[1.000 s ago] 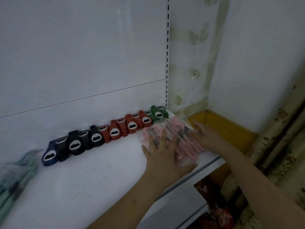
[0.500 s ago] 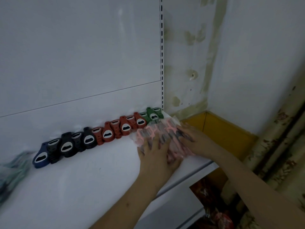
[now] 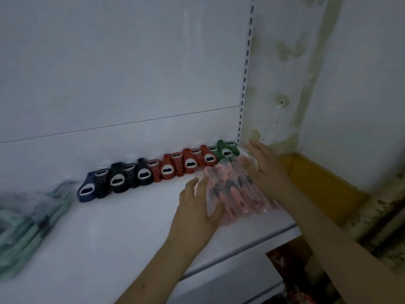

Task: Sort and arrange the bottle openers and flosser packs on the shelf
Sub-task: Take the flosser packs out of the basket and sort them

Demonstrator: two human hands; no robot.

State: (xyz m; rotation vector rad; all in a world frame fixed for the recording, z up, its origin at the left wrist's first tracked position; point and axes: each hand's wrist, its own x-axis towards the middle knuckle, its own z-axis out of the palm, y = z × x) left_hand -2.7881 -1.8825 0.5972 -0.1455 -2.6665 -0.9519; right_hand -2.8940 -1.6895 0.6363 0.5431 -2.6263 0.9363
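Both hands bracket the stack of clear plastic packs of pink flossers (image 3: 235,189) at the right end of the white metal shelf (image 3: 109,233), probably squaring its edges. The left hand (image 3: 195,209) presses its left side, fingers straight; the right hand (image 3: 263,163) lies flat along its right side. Neither grips. Behind, the colour-grouped row of plastic bottle openers (image 3: 157,172) lines the back panel. The blurred green packs (image 3: 28,222) are cut off at left.
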